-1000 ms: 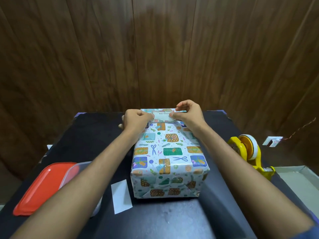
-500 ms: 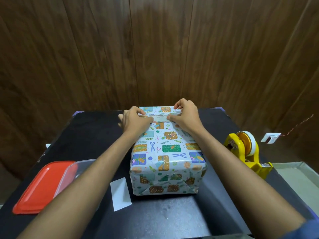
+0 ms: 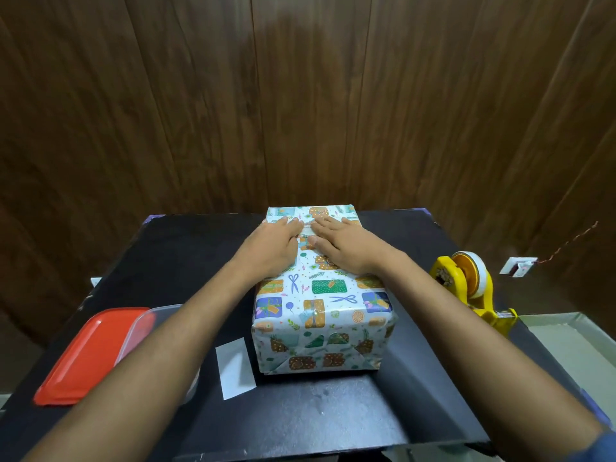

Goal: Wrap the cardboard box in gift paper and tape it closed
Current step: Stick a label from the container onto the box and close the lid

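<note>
We find the cardboard box (image 3: 321,305) fully covered in gift paper (image 3: 328,353), white with printed presents, scissors and balloons, standing at the middle of the black table (image 3: 333,415), its far end reaching the table's far edge. The near end face shows the paper folded into triangular flaps lying flat against the box. On the far part of the top face we observe a short strip of tape (image 3: 308,227) crossing the paper between the two hands. The left hand (image 3: 271,246) lies palm down on the top of the box at its far left, fingers straight and together, pressing on the paper beside the strip and holding nothing. The right hand (image 3: 346,246) lies palm down at the far right of the top, fingers extended flat toward the left hand, thumb near the centre line, likewise pressing and gripping nothing. The fingertips of both hands nearly meet over the tape. Just left of the box's near left corner we note a small white paper slip (image 3: 235,368) flat on the table. Toward the near left corner lies a red lid (image 3: 86,355), with a clear plastic container (image 3: 146,331) partly hidden behind the left forearm. At the right edge stands a yellow tape dispenser (image 3: 470,285) holding a roll. Off the right edge sits a pale tray (image 3: 573,348). Brown wood panelling (image 3: 300,95) rises behind the table
</note>
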